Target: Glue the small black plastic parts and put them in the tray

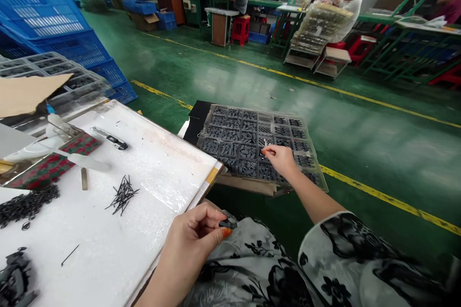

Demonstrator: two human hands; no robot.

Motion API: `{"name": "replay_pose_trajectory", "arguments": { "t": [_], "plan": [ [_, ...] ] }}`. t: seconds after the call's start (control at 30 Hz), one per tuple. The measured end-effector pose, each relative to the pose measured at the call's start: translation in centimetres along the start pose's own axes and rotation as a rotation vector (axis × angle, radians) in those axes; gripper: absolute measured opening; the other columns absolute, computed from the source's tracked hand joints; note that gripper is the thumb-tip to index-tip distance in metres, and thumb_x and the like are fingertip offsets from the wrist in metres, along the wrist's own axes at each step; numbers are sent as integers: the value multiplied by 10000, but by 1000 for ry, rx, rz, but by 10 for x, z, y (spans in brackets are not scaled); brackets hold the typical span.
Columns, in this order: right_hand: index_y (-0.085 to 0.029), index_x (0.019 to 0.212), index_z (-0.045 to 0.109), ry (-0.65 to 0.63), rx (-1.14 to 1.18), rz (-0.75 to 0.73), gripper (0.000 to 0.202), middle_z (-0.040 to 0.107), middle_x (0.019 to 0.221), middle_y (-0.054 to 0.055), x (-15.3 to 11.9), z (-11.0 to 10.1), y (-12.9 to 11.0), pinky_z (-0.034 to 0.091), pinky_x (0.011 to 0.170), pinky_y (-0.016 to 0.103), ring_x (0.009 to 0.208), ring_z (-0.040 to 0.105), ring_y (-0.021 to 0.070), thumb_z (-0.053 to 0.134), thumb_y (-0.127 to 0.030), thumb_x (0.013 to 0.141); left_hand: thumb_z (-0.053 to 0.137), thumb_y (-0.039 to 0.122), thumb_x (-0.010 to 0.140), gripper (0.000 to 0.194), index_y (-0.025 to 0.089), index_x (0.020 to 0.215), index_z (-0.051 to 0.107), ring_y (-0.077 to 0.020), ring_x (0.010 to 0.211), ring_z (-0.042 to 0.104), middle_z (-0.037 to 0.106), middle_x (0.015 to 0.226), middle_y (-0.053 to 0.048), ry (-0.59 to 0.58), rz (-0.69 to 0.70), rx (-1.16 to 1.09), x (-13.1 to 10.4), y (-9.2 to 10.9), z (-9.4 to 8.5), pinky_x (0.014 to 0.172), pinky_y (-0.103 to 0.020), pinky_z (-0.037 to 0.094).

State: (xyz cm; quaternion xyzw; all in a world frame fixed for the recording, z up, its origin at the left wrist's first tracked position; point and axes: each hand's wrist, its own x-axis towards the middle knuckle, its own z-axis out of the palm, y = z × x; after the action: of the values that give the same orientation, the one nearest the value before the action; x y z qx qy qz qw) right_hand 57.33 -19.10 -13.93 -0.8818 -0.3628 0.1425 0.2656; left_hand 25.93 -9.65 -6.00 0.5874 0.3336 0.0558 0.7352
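My left hand (196,232) is closed in a pinch on a small dark grey plastic part (228,224), held above my lap beside the table edge. My right hand (281,159) reaches over a clear compartment tray (321,172) on the right, its fingertips pinched together at one of the compartments. Whatever those fingertips hold, if anything, is too small to make out. Many small dark grey parts (248,151) fill most of the tray's compartments. On the white tabletop (154,172) lies a loose pile of thin black pins (123,195).
A utility knife (110,138), a heap of black rings (30,201) and a dark moulded part (16,276) lie on the table. Stacked blue crates (72,33) stand at left, beside another compartment tray (54,67). Across the floor, people sit at green benches.
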Motion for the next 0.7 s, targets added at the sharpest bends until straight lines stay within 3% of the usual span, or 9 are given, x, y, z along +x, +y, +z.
{"name": "replay_pose_trajectory", "arguments": {
  "t": [0.07,0.17,0.2,0.27,0.4,0.47,0.6,0.7],
  "plan": [
    [-157,1015,709,-112,171,-110,280,739,929,82,-27,1,-29,552,723,309,783,699,181,510,-320,907,755,308,709,163,191,784,672,-175,724,617,681,811,-50,45,73,96,5,-1,6,629,-248,488],
    [-144,1067,694,-569,669,-297,362,743,915,76,-70,8,-72,562,702,292,761,704,168,700,-370,785,720,283,736,97,217,802,693,-178,748,627,683,869,-38,139,251,258,14,-1,14,643,-257,502],
    [-144,1057,696,-645,783,-300,396,742,893,73,-81,11,-82,556,679,274,758,702,165,754,-365,734,712,277,744,79,223,800,697,-172,730,625,681,856,-31,173,300,311,17,0,15,633,-255,501],
    [-144,995,705,-679,909,-250,364,733,789,56,-96,16,-94,519,576,231,678,690,149,771,-366,713,693,273,766,55,231,799,707,-166,714,628,681,835,-25,210,359,385,20,-1,16,629,-254,505],
    [-130,886,712,-577,799,-130,320,728,747,70,-82,21,-77,487,512,228,625,683,159,716,-420,750,646,275,806,238,269,1038,699,-176,794,659,692,961,-34,161,329,334,17,-6,12,719,-281,552],
    [-137,912,714,-388,658,-24,345,736,836,78,-54,17,-51,522,585,261,707,688,172,710,-438,745,635,280,813,336,286,1149,649,-173,787,660,685,1013,-39,163,301,308,13,-8,9,702,-279,562],
    [-125,1069,657,-78,453,205,293,680,1087,98,7,2,17,531,705,291,892,645,172,612,-332,867,608,284,843,174,288,998,686,-171,791,660,692,988,-29,217,417,466,0,-5,2,658,-245,544],
    [-114,1076,624,-5,283,344,252,651,1060,79,36,-3,60,544,741,332,894,635,174,592,-296,904,606,269,851,109,300,912,692,-173,818,665,703,933,-5,262,559,587,-10,3,-6,681,-234,536]
  ]
}}
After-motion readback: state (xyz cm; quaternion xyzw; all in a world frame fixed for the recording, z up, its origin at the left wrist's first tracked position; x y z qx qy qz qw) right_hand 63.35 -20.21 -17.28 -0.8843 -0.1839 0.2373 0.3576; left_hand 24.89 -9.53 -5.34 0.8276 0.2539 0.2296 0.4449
